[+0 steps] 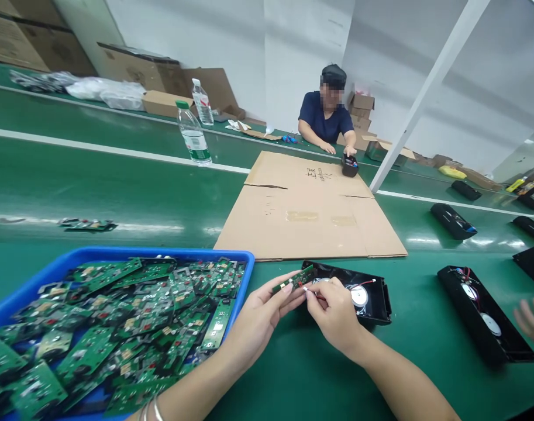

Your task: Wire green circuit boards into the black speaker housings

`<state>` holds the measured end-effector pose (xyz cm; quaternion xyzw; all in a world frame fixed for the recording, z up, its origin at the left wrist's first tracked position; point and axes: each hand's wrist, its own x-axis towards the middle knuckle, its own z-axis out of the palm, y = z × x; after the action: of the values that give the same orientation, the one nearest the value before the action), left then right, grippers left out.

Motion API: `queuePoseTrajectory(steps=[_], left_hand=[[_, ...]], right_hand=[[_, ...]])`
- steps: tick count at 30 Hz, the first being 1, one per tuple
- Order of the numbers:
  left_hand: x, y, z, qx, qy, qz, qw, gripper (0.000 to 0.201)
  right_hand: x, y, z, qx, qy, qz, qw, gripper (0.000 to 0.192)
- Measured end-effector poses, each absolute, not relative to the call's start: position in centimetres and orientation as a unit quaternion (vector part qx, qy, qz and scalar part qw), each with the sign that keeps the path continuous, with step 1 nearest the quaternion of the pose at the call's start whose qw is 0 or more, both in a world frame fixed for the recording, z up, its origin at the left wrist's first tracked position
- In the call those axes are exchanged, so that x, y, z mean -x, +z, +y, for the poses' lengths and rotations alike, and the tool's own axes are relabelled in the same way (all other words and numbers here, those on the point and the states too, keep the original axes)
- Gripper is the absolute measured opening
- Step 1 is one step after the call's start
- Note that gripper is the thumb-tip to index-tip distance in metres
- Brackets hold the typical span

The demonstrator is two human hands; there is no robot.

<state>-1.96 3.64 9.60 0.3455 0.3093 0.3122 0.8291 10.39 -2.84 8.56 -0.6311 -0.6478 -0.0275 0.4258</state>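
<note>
My left hand [253,321] pinches a small green circuit board [295,278] by its near end, holding it up over the green belt. My right hand [334,313] meets it at the board's edge, fingertips closed on a small white connector with thin wires. Just behind both hands lies an open black speaker housing [374,295] with a round white speaker inside. A blue bin [117,256] heaped with several green circuit boards sits at my left.
A flat cardboard sheet [310,213] lies beyond the housing. Another open black housing [483,313] lies at right, near another person's fingers [532,318]. More black housings sit far right. A person sits across the belt. Two water bottles [194,133] stand at the back left.
</note>
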Motion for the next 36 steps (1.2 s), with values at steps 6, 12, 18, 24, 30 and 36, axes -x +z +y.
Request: queuePoseTrajectory(steps=[6, 12, 18, 24, 30, 36], left_hand=[[2.1, 9.4, 3.1, -0.388, 0.294, 0.306, 0.818, 0.057], [2.1, 8.5, 3.0, -0.444, 0.283, 0.294, 0.798, 0.061], [2.2, 7.3, 2.5, -0.525, 0.294, 0.299, 0.740, 0.049], [2.2, 7.6, 2.5, -0.535, 0.297, 0.284, 0.738, 0.044], [2.9, 9.6, 4.0, -0.563, 0.207, 0.333, 0.727, 0.049], [4.2, 10.2, 4.7, -0.509, 0.047, 0.331, 0.793, 0.061]], right_hand=[[-10.5, 8.6, -2.8, 0.632, -0.049, -0.652, 0.417, 0.021], [-10.4, 8.3, -2.7, 0.629, -0.097, -0.659, 0.400, 0.022], [-10.1, 8.1, -2.8, 0.602, -0.165, -0.681, 0.383, 0.026], [-10.8, 8.2, -2.6, 0.581, -0.154, -0.712, 0.363, 0.031], [-12.1, 9.2, -3.2, 0.568, -0.114, -0.778, 0.241, 0.032], [-17.6, 12.1, -6.4, 0.694, 0.052, -0.714, 0.081, 0.023]])
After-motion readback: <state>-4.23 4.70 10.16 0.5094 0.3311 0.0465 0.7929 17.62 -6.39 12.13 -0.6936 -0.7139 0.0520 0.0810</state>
